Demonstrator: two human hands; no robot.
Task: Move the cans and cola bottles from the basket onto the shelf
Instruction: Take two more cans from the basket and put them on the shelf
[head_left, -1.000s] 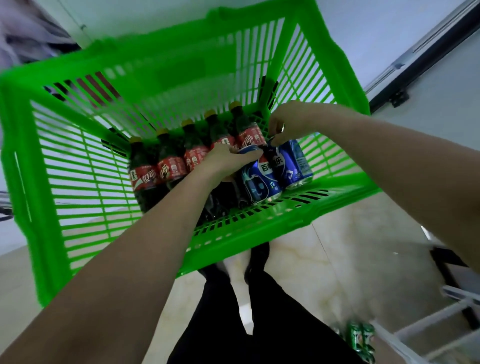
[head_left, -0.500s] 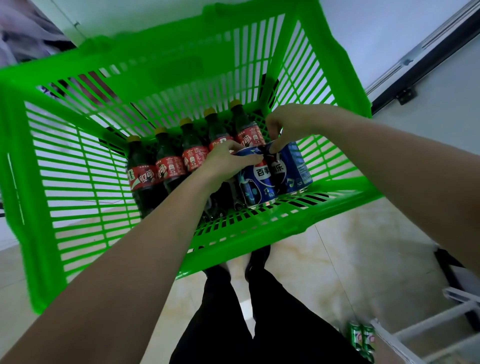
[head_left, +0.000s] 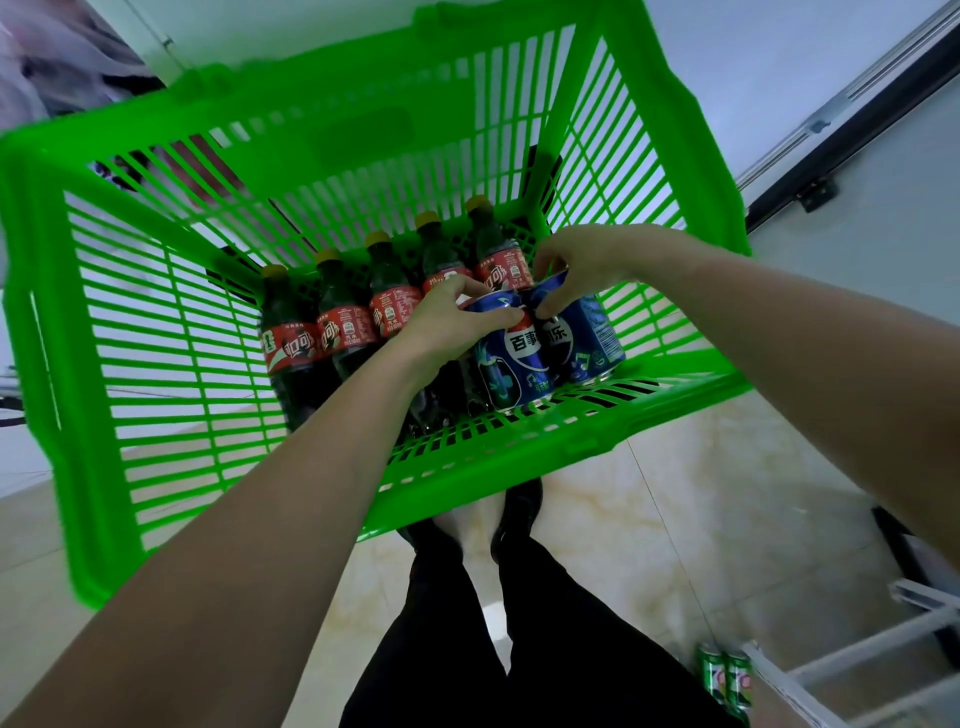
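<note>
A bright green slatted basket (head_left: 171, 332) fills the upper view. Several cola bottles (head_left: 337, 332) with red labels and yellow caps lie in a row on its floor. Two blue cans sit at the right end of the row. My left hand (head_left: 447, 327) grips the top of the nearer blue can (head_left: 511, 364). My right hand (head_left: 582, 265) is closed around the top of the other blue can (head_left: 592, 338), beside the basket's right wall. Both cans still rest on the basket floor.
The white shelf frame (head_left: 841, 670) shows at the bottom right, with two green cans (head_left: 724, 675) standing at its foot. My dark trouser legs (head_left: 519, 623) and shoes are below the basket on a pale tiled floor. A dark door frame runs at the upper right.
Both hands have settled further over the tops of the two blue cans. The cans and the bottles lie where they were; the view has shifted slightly.
</note>
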